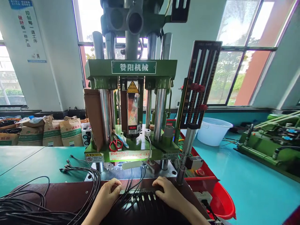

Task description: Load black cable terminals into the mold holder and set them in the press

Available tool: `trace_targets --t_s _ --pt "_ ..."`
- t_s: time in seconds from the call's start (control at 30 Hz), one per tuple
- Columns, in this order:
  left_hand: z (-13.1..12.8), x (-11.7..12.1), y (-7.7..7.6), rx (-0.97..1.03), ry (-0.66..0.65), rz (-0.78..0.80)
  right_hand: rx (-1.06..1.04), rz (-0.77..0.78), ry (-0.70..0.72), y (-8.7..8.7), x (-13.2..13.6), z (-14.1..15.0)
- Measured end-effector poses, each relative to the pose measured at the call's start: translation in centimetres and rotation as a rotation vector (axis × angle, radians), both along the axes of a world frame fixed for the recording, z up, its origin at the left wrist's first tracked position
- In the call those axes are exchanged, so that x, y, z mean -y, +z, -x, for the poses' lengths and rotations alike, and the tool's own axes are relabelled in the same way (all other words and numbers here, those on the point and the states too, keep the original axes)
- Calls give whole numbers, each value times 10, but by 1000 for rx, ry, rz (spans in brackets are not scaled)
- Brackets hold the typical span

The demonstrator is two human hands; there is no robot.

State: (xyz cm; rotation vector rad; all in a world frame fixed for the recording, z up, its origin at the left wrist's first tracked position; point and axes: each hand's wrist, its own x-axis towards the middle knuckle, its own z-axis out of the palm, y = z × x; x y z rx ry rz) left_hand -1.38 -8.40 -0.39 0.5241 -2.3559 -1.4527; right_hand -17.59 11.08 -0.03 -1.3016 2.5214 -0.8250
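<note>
A green vertical moulding press [131, 103] stands in front of me. At its base lies a dark mould plate [138, 200] with several black cables whose metal plug ends sit in a row. My left hand [110, 190] rests on the plate's left end, fingers curled on the cables. On the plate's right end lies my right hand [166, 190], fingertips pressing near the plugs. A bundle of black cables [35, 206] runs off to the left across the brown bench top.
Red-handled scissors [115, 144] lie on the press's green base. A black ruler-like control column [199, 84] rises at right. A red bin [221, 203] sits low right, a white tub [213, 131] behind it. Sacks [61, 131] line the left wall; another green machine [269, 147] stands far right.
</note>
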Motion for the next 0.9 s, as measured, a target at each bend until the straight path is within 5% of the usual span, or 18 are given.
trace_targets --t_s 0.3,0.57,0.7,0.9 --pt "73 11 -24 186 9 -317 4 125 -112 -28 -5 3" --pt "92 2 -62 107 18 -478 -79 103 -111 -48 -2 13" --pt "97 2 -86 74 9 -480 -163 163 -95 -40 21 25" --pt "102 -1 -116 43 -22 -462 -233 214 -150 -45 91 56"
